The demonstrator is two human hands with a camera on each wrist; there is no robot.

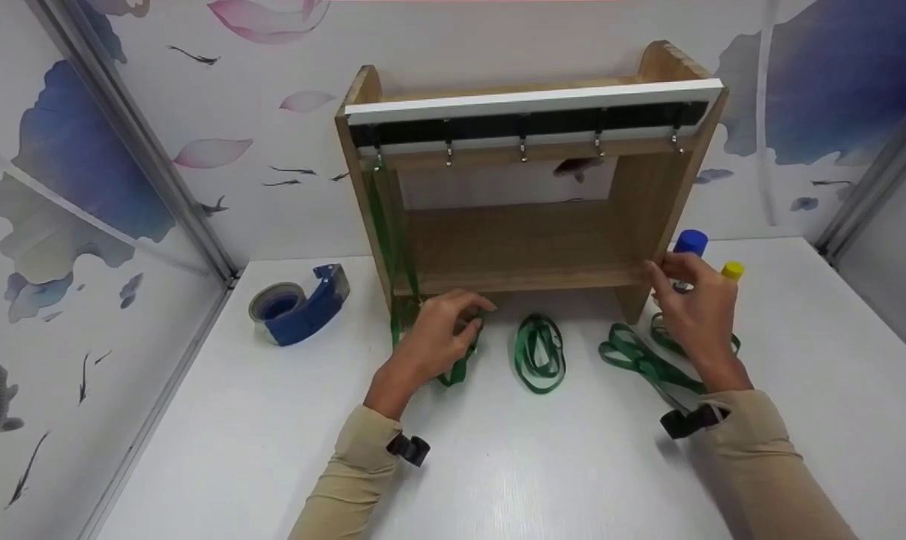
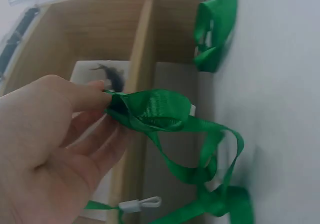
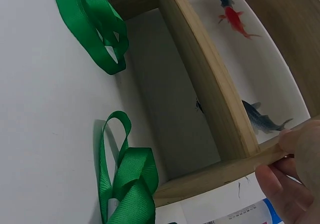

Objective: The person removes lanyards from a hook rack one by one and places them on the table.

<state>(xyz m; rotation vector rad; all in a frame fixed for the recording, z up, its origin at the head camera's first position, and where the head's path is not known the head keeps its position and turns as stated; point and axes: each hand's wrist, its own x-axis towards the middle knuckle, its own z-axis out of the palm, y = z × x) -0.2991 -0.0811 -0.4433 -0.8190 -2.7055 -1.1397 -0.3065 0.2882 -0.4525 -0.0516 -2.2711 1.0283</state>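
My left hand (image 1: 432,341) is at the lower left of a wooden rack (image 1: 528,244). Thumb and fingers pinch a green lanyard (image 2: 160,106), whose loops trail below the hand in the left wrist view. A white cord fitting (image 2: 135,205) shows near its lower part. Green ribbon (image 1: 384,217) hangs from the leftmost hook (image 1: 379,159) and runs down behind the left hand. At the rack's right side, my right hand (image 1: 697,307) pinches the edge of the side panel (image 3: 210,181) between thumb and fingers.
A coiled green lanyard (image 1: 539,354) lies before the rack, with looser green ribbon (image 1: 640,356) near the right forearm. A blue tape dispenser (image 1: 307,311) stands left. Blue-capped (image 1: 691,241) and yellow-capped (image 1: 733,270) items stand behind the right hand. Several metal hooks line the rack's top.
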